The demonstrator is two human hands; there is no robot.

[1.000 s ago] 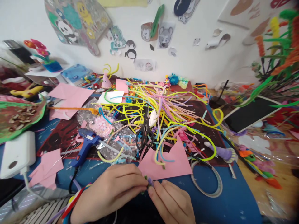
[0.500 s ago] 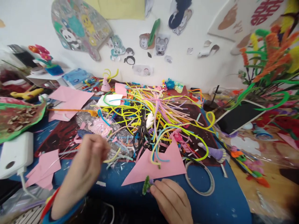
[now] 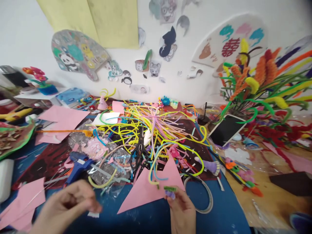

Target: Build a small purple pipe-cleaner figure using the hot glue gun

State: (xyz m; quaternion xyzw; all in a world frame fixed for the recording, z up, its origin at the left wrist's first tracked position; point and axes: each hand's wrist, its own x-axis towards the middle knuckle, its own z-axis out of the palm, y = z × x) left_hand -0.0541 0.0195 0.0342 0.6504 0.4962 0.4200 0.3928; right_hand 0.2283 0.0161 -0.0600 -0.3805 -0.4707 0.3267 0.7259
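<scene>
My right hand point(image 3: 182, 209) pinches a small craft piece of green and purple pipe cleaner point(image 3: 170, 192) between thumb and fingers, green side up, over the lower right of a pink paper sheet point(image 3: 143, 191). At lower left, my left hand point(image 3: 69, 204) is closed in a blurred pinch; whatever may be in its fingertips cannot be made out. Just beyond it lies a blue glue gun point(image 3: 78, 166), its nozzle toward clear plastic wrap. Black-handled scissors point(image 3: 138, 152) rest amid the pipe cleaners behind the pink sheet.
Yellow, pink and blue pipe cleaners point(image 3: 158, 125) heap across the middle of the blue table point(image 3: 226, 208). A pale tape ring point(image 3: 210, 196) lies right of the pink sheet. A phone point(image 3: 225, 130) leans before a pipe-cleaner bouquet point(image 3: 258, 81). Pink paper scraps point(image 3: 26, 201) lie left.
My left hand has come down and left from the glue gun, which now shows fully. My right hand has turned upright with the pipe-cleaner piece, shifting right. The camera view has tilted up.
</scene>
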